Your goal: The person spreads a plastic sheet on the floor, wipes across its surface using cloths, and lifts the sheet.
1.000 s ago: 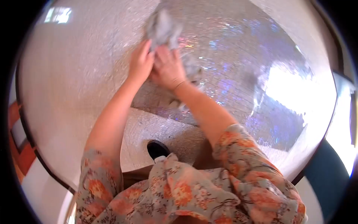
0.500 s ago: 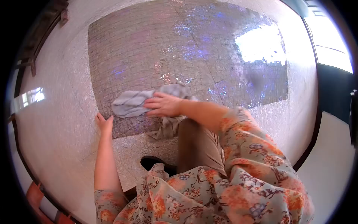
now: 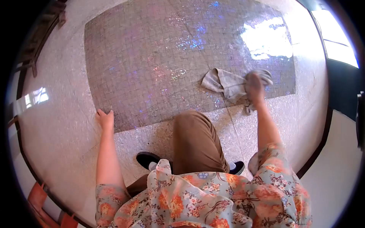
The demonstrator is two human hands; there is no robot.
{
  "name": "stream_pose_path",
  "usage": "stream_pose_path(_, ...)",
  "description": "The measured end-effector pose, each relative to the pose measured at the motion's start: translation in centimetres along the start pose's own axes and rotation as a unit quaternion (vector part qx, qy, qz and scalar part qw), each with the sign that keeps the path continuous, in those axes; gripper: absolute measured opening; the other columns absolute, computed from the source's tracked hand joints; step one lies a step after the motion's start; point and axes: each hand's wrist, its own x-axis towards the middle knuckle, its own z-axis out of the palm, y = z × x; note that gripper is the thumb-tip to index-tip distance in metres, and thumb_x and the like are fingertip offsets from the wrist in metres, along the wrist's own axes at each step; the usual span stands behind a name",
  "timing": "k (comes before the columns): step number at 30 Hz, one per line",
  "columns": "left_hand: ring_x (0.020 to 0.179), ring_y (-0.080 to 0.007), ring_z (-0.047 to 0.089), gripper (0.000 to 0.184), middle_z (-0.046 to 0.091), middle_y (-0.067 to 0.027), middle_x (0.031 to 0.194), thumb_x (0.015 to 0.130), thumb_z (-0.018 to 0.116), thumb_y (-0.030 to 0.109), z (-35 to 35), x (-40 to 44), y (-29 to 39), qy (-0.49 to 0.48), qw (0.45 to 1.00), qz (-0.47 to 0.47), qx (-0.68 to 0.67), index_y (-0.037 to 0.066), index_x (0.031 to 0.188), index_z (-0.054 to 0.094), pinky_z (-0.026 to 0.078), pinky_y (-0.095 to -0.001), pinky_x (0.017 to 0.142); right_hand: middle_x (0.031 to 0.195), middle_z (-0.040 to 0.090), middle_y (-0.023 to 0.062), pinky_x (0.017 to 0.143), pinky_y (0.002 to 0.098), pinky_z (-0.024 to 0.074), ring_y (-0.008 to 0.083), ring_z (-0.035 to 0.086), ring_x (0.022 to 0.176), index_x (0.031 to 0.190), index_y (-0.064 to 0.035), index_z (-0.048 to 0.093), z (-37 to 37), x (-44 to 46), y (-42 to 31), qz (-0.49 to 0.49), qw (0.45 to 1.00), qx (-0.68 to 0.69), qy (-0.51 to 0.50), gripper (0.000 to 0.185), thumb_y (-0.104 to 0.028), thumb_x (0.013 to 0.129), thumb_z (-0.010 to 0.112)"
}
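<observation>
Spreading the gray cloth (image 3: 225, 84) flatter beneath the right hand (image 3: 255, 89), grip unclear, should help; unclenched left hand (image 3: 106, 119) rests at mat (image 3: 131, 72) corner.

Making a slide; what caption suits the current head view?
Right hand on grey cloth, left hand by gridded sheet's corner.

Ref. teal panel (image 3: 344, 89): bright pane (image 3: 336, 36) just above; white surface (image 3: 334, 148) just below; dark wooden furniture (image 3: 45, 28) well left.

A rumpled grey cloth (image 3: 230, 84) overlaps the near edge of a gridded sheet (image 3: 140, 72).
</observation>
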Motion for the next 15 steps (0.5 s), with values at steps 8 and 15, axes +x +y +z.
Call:
stream_pose_path(8, 0.134, -0.0379, 0.020, 0.083, 0.022, -0.0226, 0.143, 0.074, 0.067, 0.039, 0.5, -6.0, 10.1, -0.072, 0.940, 0.330, 0.042, 0.005, 0.138, 0.026, 0.023, -0.0512, 0.104, 0.097, 0.057, 0.0125, 0.078, 0.0402, 0.0470, 0.0296, 0.054, 0.095, 0.098, -0.0100, 0.058, 4.4, -12.4, -10.8, -0.201, 0.955, -0.122, -0.181, 0.030, -0.015, 0.069, 0.062)
stream_pose_path(15, 0.139, -0.0350, -0.004, 0.102, -0.002, -0.0212, 0.150, 0.076, 0.065, 0.046, 0.0, -7.1, 12.1, -0.193, 0.942, 0.243, 0.129, 0.010, 0.145, -0.002, 0.007, -0.0531, 0.108, 0.073, 0.060, 0.0098, 0.063, 0.0408, 0.0485, 0.0293, 0.060, 0.072, 0.078, -0.0079, 0.059, 5.4, -10.1, -11.8, -0.135, 0.952, -0.211, -0.174, 0.031, -0.039, 0.078, 0.064)
